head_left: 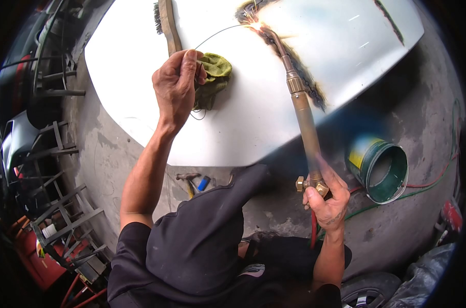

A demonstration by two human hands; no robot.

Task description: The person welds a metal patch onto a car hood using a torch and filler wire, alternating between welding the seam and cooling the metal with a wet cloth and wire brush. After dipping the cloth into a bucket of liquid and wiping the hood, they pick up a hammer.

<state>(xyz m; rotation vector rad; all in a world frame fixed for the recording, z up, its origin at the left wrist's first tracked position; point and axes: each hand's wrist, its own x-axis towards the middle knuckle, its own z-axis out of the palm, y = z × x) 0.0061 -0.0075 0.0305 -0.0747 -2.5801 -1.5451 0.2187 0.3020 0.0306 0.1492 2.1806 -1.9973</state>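
Observation:
Pinched in my left hand is a thin filler wire, which arcs up to the glowing, sparking tip of a brass welding torch. My right hand grips the torch low on its handle, by the valve knobs. The flame meets a white car panel along a dark, scorched seam. Another burnt line marks the panel at upper right. A green rag lies on the panel beside my left hand, partly hidden by it. Above it rests a wooden-handled wire brush.
A green bucket lies tipped on the concrete floor at right, with red and green hoses running past. A hammer and a blue object are below the panel. Metal racks stand left; a wheel sits lower right.

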